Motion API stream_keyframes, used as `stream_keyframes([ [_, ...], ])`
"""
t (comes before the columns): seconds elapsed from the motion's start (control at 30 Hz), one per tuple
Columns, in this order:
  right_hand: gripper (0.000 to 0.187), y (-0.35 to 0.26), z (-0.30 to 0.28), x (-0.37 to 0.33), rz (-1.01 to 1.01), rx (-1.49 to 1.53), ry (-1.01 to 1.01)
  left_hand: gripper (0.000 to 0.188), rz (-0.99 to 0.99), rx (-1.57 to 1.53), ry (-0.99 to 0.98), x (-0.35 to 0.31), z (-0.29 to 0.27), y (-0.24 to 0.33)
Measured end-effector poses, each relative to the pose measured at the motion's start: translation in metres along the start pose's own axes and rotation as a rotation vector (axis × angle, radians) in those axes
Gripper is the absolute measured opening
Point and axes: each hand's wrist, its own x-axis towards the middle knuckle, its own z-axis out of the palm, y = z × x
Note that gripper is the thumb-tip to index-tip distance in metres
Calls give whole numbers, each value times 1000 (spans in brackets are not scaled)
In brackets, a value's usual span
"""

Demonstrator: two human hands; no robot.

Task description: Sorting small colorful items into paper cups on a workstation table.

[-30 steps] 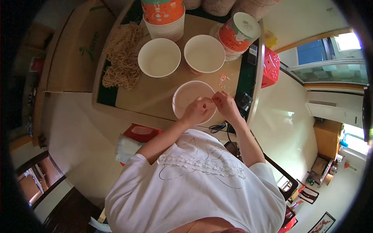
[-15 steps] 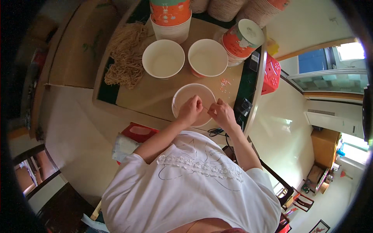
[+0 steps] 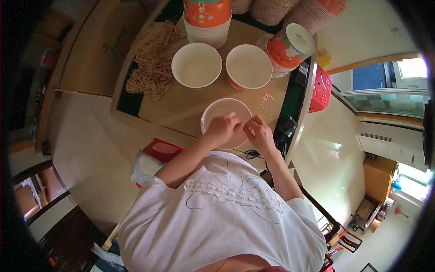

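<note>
A white paper tub stands at the table's near edge, its mouth facing up. Over that mouth my left hand has its fingers curled in a pinch. Close by on the right, above the rim, the fingertips of my right hand are pinched together. A thin string shows faintly between the two hands; most of it is hidden by the fingers. Two more white tubs, one at left and one at right, stand open just beyond. A heap of tan string lies to their left.
Stacked tubs with orange printing rise at the back. An upside-down orange tub sits on others at back right. Small orange and white bits lie on the brown board. A black device and a red stool are at right.
The view has shifted slightly, so the table things sit a little differently in it. Both hands stay pinched over the near tub, their fingertips slightly closer together.
</note>
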Motion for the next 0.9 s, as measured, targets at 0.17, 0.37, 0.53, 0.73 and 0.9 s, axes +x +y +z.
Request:
stream_keyframes([
  [0.17, 7, 2, -7, -5, 7, -5, -185, 9, -26, 165, 66, -18, -27, -14],
  [0.37, 8, 20, -4, -15, -282, 204, -366, 9, -138, 37, 159, -31, -67, -14],
  [0.53, 9, 10, -5, -28, -297, 343, -367, 8, -72, -194, 111, 10, -94, 34],
  [0.73, 9, 47, -27, -43, 378, 1551, -142, 18, 379, -318, -234, 122, -88, 74],
  [0.9, 26, 81, -30, -69, 638, 1957, 212, 27, 474, -130, -575, 213, -20, 107],
])
